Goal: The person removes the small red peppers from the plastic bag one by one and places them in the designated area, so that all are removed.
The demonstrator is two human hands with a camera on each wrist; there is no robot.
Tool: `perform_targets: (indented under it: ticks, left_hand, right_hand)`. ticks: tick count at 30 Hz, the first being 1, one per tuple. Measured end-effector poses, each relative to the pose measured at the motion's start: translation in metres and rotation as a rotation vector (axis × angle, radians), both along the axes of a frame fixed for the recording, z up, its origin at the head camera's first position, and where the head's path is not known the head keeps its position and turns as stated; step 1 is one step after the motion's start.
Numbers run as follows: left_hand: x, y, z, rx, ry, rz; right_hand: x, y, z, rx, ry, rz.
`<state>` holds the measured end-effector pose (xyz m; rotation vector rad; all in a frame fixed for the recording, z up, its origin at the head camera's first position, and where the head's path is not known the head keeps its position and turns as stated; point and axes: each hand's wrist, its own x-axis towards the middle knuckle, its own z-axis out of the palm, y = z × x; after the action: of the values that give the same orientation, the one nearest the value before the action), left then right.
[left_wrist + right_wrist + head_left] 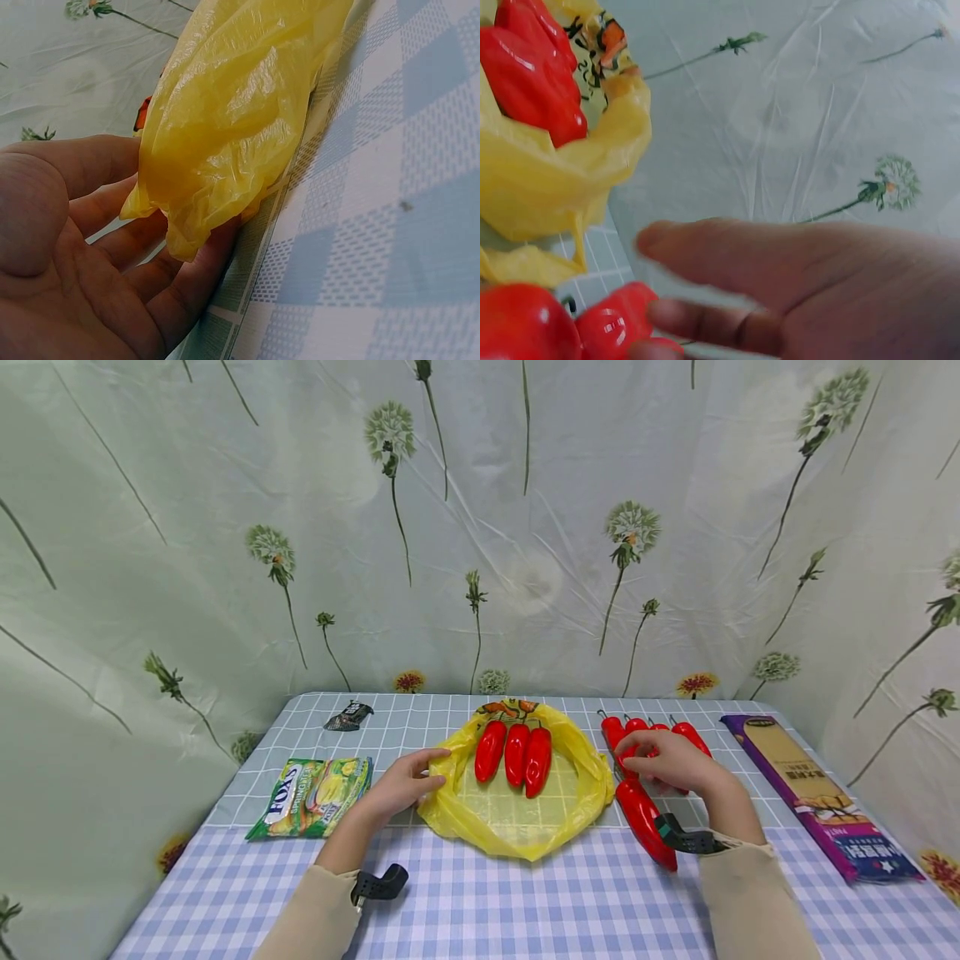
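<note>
A yellow plastic bag lies spread on the table with its mouth wide open; three red chili peppers are inside. My left hand touches the bag's left rim, thumb and fingers apart; the bag hides its fingertips in the left wrist view. Over a group of red peppers right of the bag is my right hand, with a gap between thumb and fingers and nothing held. It partly covers the group. One larger-looking red pepper lies nearer the front, below that hand.
A green-yellow FOX'S candy packet lies left of my left hand. Behind it is a small black wrapper. On the right, a long purple and tan pasta packet lies slantwise. A flower-print curtain hangs behind the checkered table.
</note>
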<state>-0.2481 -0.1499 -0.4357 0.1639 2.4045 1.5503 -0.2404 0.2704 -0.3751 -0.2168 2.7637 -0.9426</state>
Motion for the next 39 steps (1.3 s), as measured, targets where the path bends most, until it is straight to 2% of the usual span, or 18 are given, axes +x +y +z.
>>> perform_targets:
  ticks: [7,12,15,18,24,39]
  left_hand:
    - [0.0,-0.001,0.0,0.007,0.008,-0.012]
    - [0.0,-0.001,-0.001,0.014,-0.001,-0.016]
    - [0.0,-0.001,0.0,0.022,-0.002,-0.026]
    - [0.0,-0.001,0.0,0.028,-0.005,-0.033]
    - [-0.001,-0.002,0.0,0.032,-0.017,-0.043]
    - [-0.001,-0.004,0.001,0.018,-0.02,-0.059]
  right_hand:
    - [-0.002,-0.013,0.006,-0.074,0.101,-0.036]
    - [-0.003,-0.023,0.004,-0.096,0.225,-0.041]
    - [-0.003,-0.031,0.003,-0.119,0.26,-0.069]
    - [-0.002,-0.04,0.002,-0.142,0.266,-0.093]
    - [-0.002,-0.058,0.0,-0.173,0.293,-0.087]
    - [-0.006,-0.095,-0.022,-0.276,0.281,-0.043]
